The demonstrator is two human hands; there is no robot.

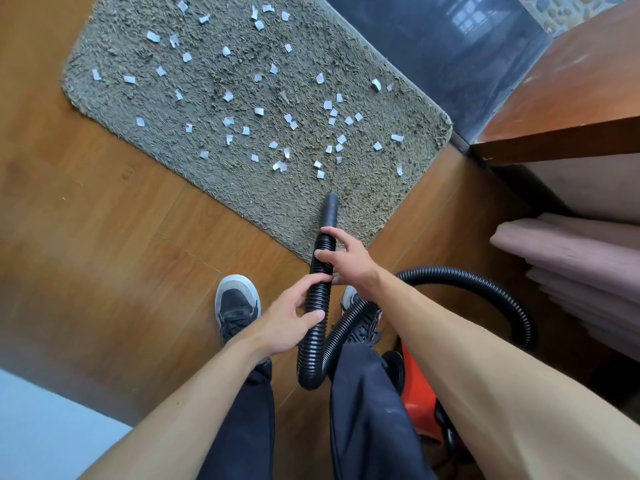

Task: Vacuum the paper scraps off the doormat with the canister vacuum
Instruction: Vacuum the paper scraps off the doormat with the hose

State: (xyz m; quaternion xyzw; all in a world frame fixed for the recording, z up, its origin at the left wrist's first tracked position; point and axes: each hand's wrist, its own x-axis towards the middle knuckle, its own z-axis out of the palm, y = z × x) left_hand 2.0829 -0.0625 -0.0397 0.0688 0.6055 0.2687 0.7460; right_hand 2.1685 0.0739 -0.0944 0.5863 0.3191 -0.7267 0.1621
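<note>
A grey shaggy doormat (214,188) lies on the wooden floor, strewn with several white paper scraps (258,111). A black ribbed vacuum hose (318,344) runs up between my legs and ends in a smooth black nozzle (330,209) resting over the mat's near edge, just short of the closest scraps. My left hand (289,320) grips the hose lower down. My right hand (346,259) wraps the hose just behind the nozzle. The orange canister (414,393) stands by my right leg, mostly hidden by my right forearm.
My two shoes (237,306) stand on the wooden floor (104,237) just before the mat. A wooden cabinet (571,98) and folded pink cloth (571,258) are at the right. Dark glass (433,46) borders the mat's far side. A pale surface (41,427) fills the lower left.
</note>
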